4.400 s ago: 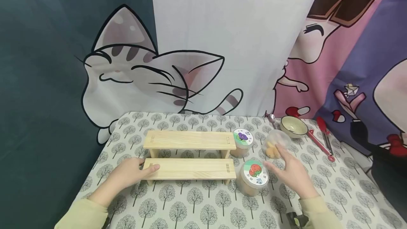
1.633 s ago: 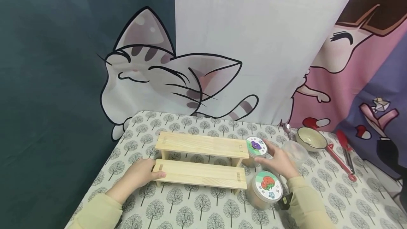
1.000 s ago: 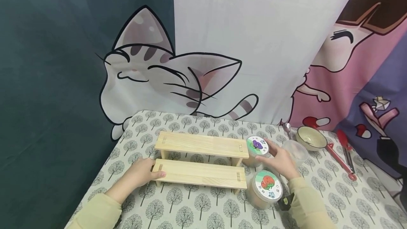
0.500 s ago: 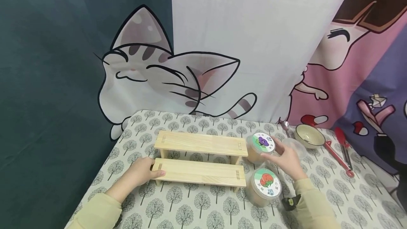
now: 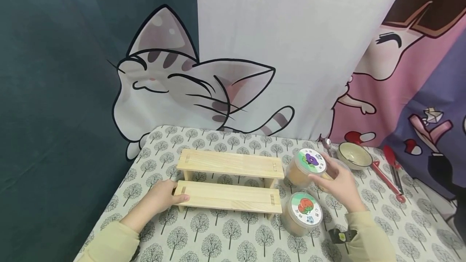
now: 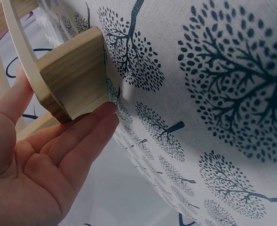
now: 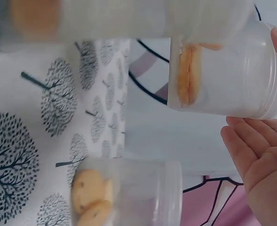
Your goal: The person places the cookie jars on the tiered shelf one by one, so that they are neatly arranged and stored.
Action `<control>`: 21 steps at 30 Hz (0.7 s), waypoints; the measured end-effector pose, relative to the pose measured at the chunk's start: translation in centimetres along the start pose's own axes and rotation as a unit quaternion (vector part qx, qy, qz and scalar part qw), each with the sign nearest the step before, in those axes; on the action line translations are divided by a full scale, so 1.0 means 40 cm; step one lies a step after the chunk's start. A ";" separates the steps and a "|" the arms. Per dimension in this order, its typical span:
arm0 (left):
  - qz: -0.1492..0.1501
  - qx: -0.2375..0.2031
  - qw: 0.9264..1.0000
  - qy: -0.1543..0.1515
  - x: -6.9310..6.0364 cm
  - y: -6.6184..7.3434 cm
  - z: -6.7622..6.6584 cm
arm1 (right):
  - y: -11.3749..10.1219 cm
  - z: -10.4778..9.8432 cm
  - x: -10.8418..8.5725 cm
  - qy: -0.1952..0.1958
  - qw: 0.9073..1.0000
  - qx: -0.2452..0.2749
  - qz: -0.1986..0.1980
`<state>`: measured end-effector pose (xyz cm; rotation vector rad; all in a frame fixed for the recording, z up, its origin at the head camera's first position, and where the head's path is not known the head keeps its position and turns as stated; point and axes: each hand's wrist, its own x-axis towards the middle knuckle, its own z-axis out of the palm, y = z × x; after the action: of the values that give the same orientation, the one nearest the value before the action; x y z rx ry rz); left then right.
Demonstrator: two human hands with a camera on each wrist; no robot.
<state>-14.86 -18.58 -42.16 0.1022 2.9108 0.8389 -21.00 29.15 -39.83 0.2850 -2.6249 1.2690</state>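
Note:
In the head view, my left hand holds the left end of a two-step wooden rack, thumb on top of the lower board. The left wrist view shows its fingertips against the end leg. My right hand grips a clear plastic jar by its lid, which has a purple flower label. This jar is raised off the cloth in the right wrist view, with pale biscuits inside. A second jar with a red fruit label stands in front. Behind my right hand is a partly hidden lidless tub of round biscuits.
A cream bowl sits at the back right, with a metal spoon beside it. Red-handled utensils lie to its right. Tree-print cloth covers the table, and a cartoon curtain hangs behind.
My right hand went from near the lidless tub to the purple-flower jar, then lifted it and shifted it right, away from the rack. My left hand stays on the rack.

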 end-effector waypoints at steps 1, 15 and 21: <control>-0.001 -0.002 1.000 0.000 -0.001 0.000 0.000 | -0.004 0.000 -0.001 0.002 1.000 -0.001 -0.003; -0.003 -0.004 1.000 0.005 0.001 -0.005 0.006 | -0.081 -0.016 -0.008 0.051 0.998 -0.028 0.017; -0.008 -0.009 1.000 0.004 -0.002 -0.002 0.004 | -0.122 -0.009 -0.008 0.050 0.999 -0.013 -0.005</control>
<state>-14.76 -18.55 -42.33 0.0733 2.9078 0.8637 -19.36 26.47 -36.06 0.2230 -2.5504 1.2113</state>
